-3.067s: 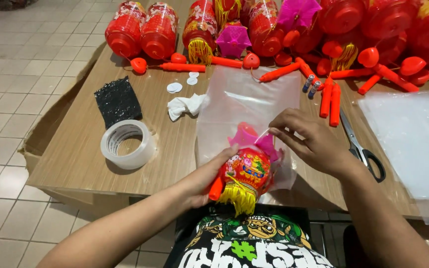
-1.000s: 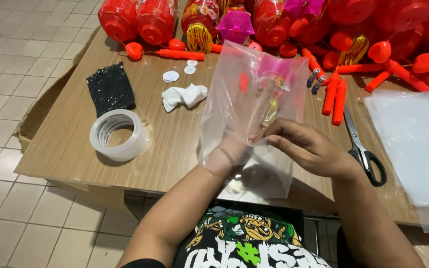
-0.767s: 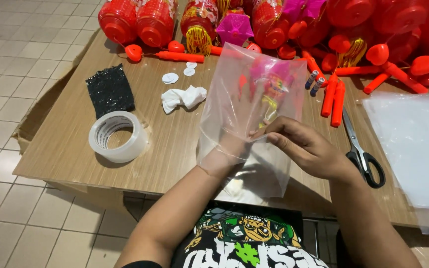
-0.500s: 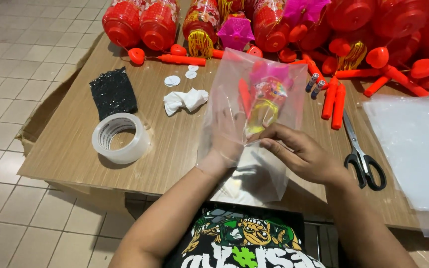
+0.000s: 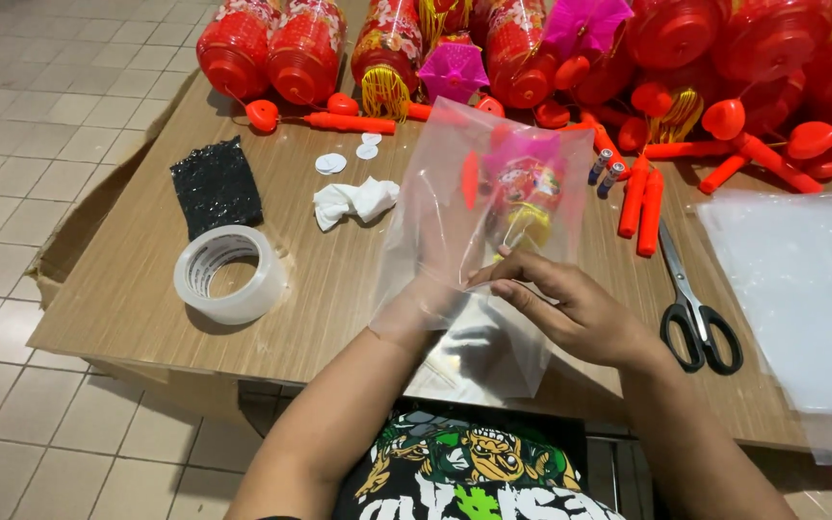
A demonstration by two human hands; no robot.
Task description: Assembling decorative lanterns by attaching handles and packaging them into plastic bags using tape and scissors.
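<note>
The left hand (image 5: 435, 289) is inside the clear bag (image 5: 493, 221), over the bench (image 5: 127, 318) middle, pushing a small lantern (image 5: 524, 193) toward its far end; its fingers' grip cannot be told. The right hand (image 5: 580, 313) pinches the bag's near side. Packing is underway; withdrawing the left hand needs a steady bag.

Beige tiled floor (image 5: 40, 96); brown wooden table (image 5: 329, 279), evenly lit.

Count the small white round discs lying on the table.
3: two overlapping white discs lie above the crumpled white tissue, one more just right of them. Others may hide under the clutter.
</note>
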